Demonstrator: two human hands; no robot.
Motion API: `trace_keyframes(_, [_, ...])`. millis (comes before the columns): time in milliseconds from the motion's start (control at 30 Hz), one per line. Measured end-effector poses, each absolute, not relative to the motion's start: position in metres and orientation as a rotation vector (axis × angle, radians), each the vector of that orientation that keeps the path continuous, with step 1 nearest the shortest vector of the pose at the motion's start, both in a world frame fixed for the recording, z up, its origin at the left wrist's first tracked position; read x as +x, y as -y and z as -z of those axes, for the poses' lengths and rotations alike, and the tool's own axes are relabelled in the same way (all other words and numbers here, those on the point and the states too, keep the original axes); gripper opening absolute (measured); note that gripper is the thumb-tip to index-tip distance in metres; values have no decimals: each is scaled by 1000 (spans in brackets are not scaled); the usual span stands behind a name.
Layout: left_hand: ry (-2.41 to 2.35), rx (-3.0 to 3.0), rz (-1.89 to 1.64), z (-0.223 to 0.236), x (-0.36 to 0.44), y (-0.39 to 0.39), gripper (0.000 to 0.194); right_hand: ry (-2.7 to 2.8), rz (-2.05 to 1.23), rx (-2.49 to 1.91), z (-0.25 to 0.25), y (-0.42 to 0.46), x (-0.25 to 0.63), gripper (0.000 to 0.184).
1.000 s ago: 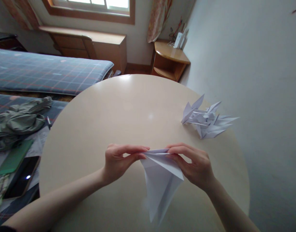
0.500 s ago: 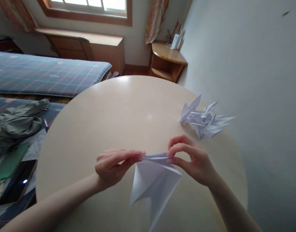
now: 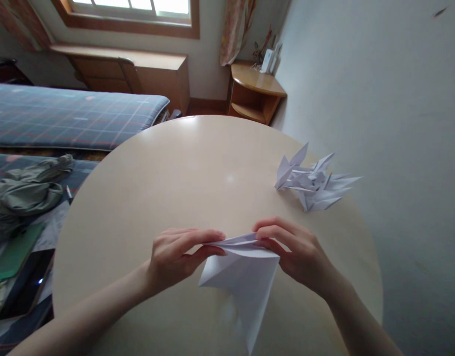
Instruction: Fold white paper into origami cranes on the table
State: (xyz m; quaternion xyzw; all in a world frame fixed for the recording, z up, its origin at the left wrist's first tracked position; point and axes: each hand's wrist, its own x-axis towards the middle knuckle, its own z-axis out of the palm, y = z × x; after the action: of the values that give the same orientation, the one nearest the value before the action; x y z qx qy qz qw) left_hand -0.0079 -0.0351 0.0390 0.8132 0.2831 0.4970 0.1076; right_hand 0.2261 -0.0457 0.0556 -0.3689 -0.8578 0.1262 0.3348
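Note:
A sheet of white paper (image 3: 246, 277), creased and partly folded, hangs between my two hands above the near part of the round table. My left hand (image 3: 186, 252) pinches the left end of its folded upper edge between thumb and fingers. At the right end of that edge, my right hand (image 3: 290, 244) grips the paper with thumb and fingertips. Below the fold, the loose part spreads out, with one corner pointing left and another pointing down toward me. Several folded white paper pieces (image 3: 312, 183) lie in a cluster near the table's right edge.
The round cream table (image 3: 168, 183) stands close to the wall (image 3: 405, 148) on the right. Left of it, a plaid mattress (image 3: 75, 118) runs along, and a phone (image 3: 27, 284), a green folder (image 3: 16, 252) and crumpled cloth (image 3: 30, 185) lie nearby. A corner shelf (image 3: 257, 81) stands behind.
Both hands keep hold of the paper's upper edge. Its hanging part has swung and opened out, one corner now pointing left. The right fingers lifted slightly, then came back down. The view shifted a little.

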Motion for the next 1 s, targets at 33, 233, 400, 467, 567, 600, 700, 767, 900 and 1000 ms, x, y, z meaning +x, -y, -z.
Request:
trace_keyframes(33, [-848,2376,-1447,-40,-8,35,13,2247,-318,-961,-56,47,226,12])
trace_keyframes(233, [-847,2282,-1385,-42,-6,37,9,2267,-229,-976,-59,52,227,14])
trace_keyframes(400, [-880,2327,-1406,-37,-5,38,13,2302,-124,-970,-63,54,225,21])
trace_keyframes(467, [-895,2347,-1409,-36,-5,38,13,2297,-96,-967,-64,54,224,22])
trace_keyframes(567, [-898,2367,-1406,-36,-5,38,12,2286,-61,-976,-63,53,224,19])
trace_keyframes(600, [-890,2367,-1418,-37,-5,39,12,2287,-41,-985,-62,53,224,16])
trace_keyframes(700, [-823,2366,-1429,-41,-5,39,13,2306,31,-1028,-64,53,225,10])
trace_keyframes(767, [-766,2380,-1421,-42,-5,40,16,2317,66,-1051,-67,53,227,10])
trace_keyframes(900, [-709,2414,-1440,-43,-7,41,23,2299,-18,-1055,-71,55,229,9])
trace_keyframes(1000, [-719,2433,-1450,-43,-8,43,25,2265,-177,-991,-71,54,229,4])
